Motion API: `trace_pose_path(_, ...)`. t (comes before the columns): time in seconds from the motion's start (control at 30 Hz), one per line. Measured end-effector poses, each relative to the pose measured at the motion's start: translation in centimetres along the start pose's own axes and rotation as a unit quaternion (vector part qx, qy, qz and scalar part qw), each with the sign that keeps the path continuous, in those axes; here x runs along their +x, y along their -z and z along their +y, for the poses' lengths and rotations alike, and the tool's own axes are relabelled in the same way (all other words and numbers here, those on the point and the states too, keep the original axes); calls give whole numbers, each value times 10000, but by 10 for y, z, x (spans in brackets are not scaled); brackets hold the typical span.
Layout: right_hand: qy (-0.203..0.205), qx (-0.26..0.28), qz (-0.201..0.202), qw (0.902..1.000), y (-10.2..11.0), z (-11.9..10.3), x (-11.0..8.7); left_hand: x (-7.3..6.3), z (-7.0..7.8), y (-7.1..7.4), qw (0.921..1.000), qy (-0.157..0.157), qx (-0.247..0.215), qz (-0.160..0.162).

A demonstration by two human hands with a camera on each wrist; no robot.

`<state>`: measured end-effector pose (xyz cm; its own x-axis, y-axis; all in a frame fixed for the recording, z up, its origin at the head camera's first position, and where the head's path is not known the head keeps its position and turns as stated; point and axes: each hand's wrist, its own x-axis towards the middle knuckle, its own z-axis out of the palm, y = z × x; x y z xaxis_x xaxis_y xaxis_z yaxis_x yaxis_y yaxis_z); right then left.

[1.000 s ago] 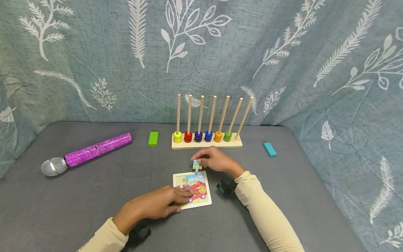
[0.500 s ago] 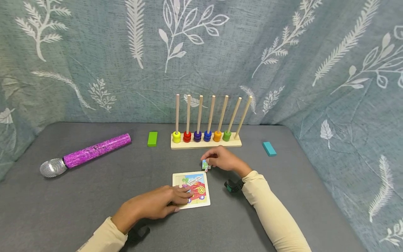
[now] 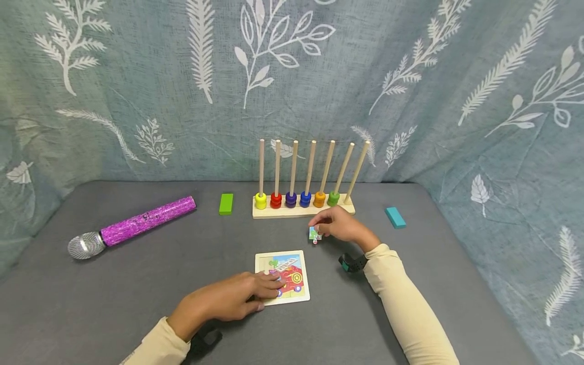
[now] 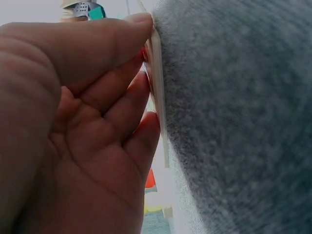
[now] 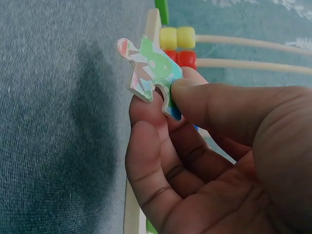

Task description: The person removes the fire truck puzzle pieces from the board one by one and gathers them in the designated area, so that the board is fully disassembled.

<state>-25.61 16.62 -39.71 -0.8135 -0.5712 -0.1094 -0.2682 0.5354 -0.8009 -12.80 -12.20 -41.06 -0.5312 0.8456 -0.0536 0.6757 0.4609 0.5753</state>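
Observation:
My left hand [image 3: 246, 294] rests with its fingers fairly straight on a square wooden jigsaw puzzle board [image 3: 264, 262], which shows a red fire truck with a ladder. Its fingertips cover part of the picture; the thumb [image 4: 97, 41] lies at the board's edge. Bare tan backing shows at the board's upper left. Beyond the board and to its right, my right hand [image 3: 339, 225] pinches a small puzzle piece [image 5: 153, 68] between thumb and fingers. That piece is green, blue and white with a red-tipped knob, and it is held above the table.
A wooden peg stand [image 3: 303, 210] with coloured beads stands just behind the right hand. A green block [image 3: 226, 204] and a glittery purple microphone [image 3: 148, 220] lie to the left, a teal block [image 3: 395, 217] to the right. A patterned curtain [image 3: 182, 91] hangs behind the table.
My right hand has moved right and slightly away from the board, carrying the puzzle piece with it. The left hand has stayed on the board.

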Motion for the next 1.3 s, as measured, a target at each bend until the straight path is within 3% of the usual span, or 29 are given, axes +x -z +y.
trace_pose_path(0.33,-64,-46,-46,10000,3,11,3,4,5,2,9997,61,216,-71)
trace_pose_path(0.6,59,-412,26,9991,0,17,5,4,5,0,9995,65,309,-27)
trace_pose_path(0.83,245,-620,321,9973,-2,17,4,4,5,-2,9991,-17,433,17)
trace_pose_path(1.3,186,-903,898,9917,-2,6,1,1,3,-2,9992,-15,369,135)
